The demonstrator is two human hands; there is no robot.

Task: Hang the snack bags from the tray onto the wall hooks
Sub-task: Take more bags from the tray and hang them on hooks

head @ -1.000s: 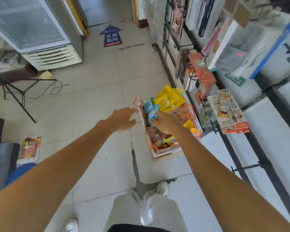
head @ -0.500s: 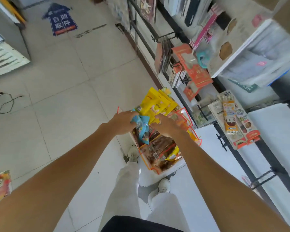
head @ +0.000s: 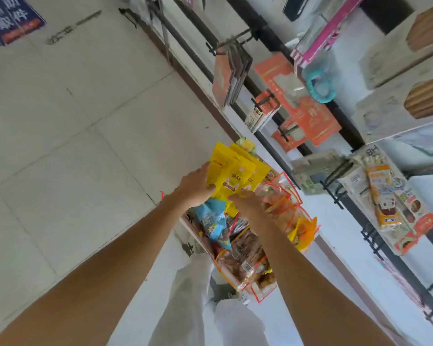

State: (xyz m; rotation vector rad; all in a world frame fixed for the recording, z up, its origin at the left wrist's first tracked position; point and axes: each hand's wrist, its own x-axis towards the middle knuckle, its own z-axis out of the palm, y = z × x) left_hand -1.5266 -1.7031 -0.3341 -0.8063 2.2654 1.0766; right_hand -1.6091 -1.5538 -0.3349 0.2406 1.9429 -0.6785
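Note:
A tray (head: 185, 221) of snack bags stands on the floor by the wall rack. My left hand (head: 194, 188) grips the left edge of a stack of yellow snack bags (head: 231, 176) at the tray's far end. My right hand (head: 245, 203) holds the same stack from below, fingers curled under it. Blue snack bags (head: 214, 221) hang under my left hand; whether it still holds them is hidden. Clear red-edged bags (head: 275, 201) and brown ones (head: 245, 260) fill the tray. Empty black wall hooks (head: 368, 236) stick out at the right.
The wall rack on the right carries hung goods: orange packs (head: 298, 108), a dark pack bunch (head: 231, 71), cartoon snack packs (head: 385, 196). My white trouser legs (head: 193, 303) stand just below the tray. Tiled floor (head: 73, 146) lies to the left, with a blue floor sticker (head: 13, 18).
The view has swung closer to the tray and rack. Both hands moved from the blue bags up to the yellow stack and took hold of it.

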